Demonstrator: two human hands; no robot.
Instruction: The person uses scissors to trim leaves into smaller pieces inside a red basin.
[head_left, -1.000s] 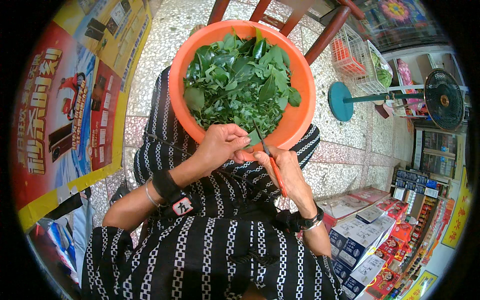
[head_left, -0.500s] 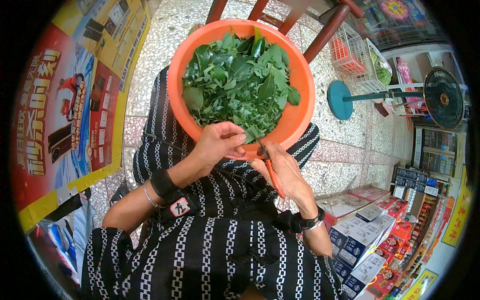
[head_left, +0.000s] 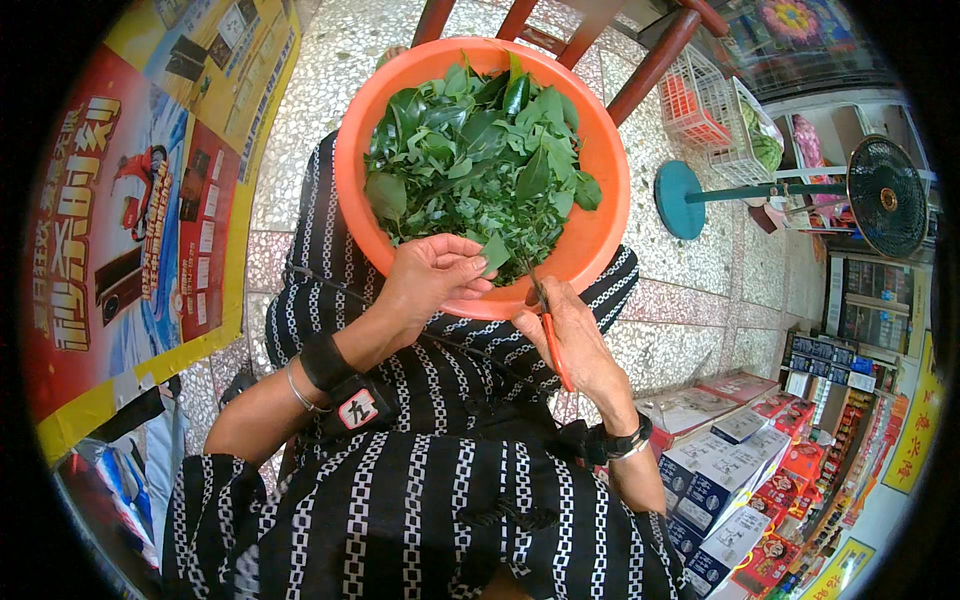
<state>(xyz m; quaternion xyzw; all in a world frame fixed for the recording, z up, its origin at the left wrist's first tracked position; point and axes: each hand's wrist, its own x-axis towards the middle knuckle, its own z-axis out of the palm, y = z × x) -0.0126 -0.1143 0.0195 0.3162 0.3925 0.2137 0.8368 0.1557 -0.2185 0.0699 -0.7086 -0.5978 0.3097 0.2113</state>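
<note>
An orange plastic basin (head_left: pixel 352 150) rests on my lap, holding whole green leaves (head_left: pixel 470 130) at the far side and finely cut bits nearer me. Over its near rim, my left hand (head_left: pixel 432 275) pinches a small green leaf piece (head_left: pixel 496 252) between thumb and fingertips. My right hand (head_left: pixel 575 335) grips orange-handled scissors (head_left: pixel 550 345), its fingers partly hidden behind the near rim. The dark blades point into the basin, just right of the held leaf and apart from it.
A red-brown wooden chair (head_left: pixel 655 65) stands beyond the basin. Right of it are white baskets (head_left: pixel 695 100) and a fan (head_left: pixel 885 195) on a green stand. Stacked boxes (head_left: pixel 715 470) fill the lower right; a poster-covered panel (head_left: pixel 140 230) rises at left.
The scissors and my right hand have shifted slightly right, away from my left hand. The leaf in my left fingers is turned more upright and shows more plainly.
</note>
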